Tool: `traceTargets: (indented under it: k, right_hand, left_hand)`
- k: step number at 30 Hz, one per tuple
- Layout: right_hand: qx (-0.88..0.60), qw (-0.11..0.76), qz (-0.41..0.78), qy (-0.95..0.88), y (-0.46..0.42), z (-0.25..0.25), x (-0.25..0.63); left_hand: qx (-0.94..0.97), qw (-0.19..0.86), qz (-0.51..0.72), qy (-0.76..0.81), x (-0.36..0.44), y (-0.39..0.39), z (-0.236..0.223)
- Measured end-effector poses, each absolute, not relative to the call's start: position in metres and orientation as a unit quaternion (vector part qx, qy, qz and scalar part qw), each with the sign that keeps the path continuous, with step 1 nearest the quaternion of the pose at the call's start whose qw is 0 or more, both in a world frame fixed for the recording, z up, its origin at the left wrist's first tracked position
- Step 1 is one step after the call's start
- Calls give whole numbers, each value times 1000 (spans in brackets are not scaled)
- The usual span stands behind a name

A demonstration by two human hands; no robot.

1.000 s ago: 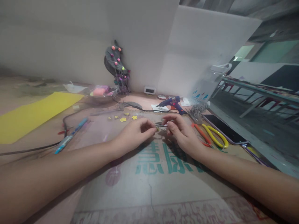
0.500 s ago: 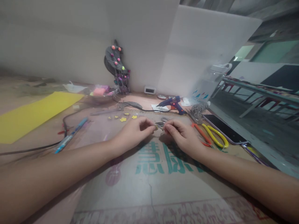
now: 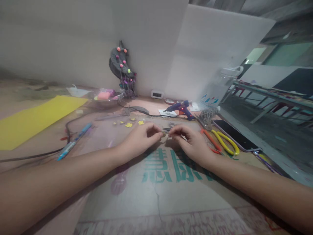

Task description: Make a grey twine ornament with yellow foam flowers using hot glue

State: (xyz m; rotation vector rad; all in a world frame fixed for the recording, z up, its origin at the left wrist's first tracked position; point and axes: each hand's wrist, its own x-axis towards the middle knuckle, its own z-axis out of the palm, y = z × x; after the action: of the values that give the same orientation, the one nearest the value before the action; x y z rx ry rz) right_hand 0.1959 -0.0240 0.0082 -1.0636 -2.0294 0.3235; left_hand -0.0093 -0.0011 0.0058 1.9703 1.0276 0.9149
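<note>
My left hand (image 3: 140, 138) and my right hand (image 3: 189, 140) meet fingertip to fingertip over a cardboard sheet (image 3: 156, 182) with green print. Both pinch a tiny piece (image 3: 165, 133) between thumb and forefinger; it is too small to name, perhaps a yellowish bit with thin wire. A few small yellow paper flowers (image 3: 128, 124) lie just beyond my left hand. Small grey scissors (image 3: 171, 126) rest right behind the fingertips.
Yellow-handled pliers (image 3: 226, 142), an orange-handled tool (image 3: 210, 140) and a phone (image 3: 234, 133) lie at the right. A blue glue gun (image 3: 179, 108) sits behind, its cable (image 3: 68, 125) running left. A blue pen (image 3: 73, 142) and yellow sheet (image 3: 31, 120) lie left. A grey beaded ornament (image 3: 122, 70) leans in the corner.
My right hand has shifted a little left toward my left hand, so the fingertips now almost touch. The left hand has barely moved.
</note>
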Motion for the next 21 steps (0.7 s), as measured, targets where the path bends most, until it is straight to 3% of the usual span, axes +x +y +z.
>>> traceTargets:
  k: [11,21]
  right_hand:
    - [-395,405,64,-822,-22,10,195]
    - [-384,388,93,-832,-21,10,196]
  left_hand:
    - [765,374,347,394,-9,-2,7]
    - [768,368,345,394,-9,-2,7]
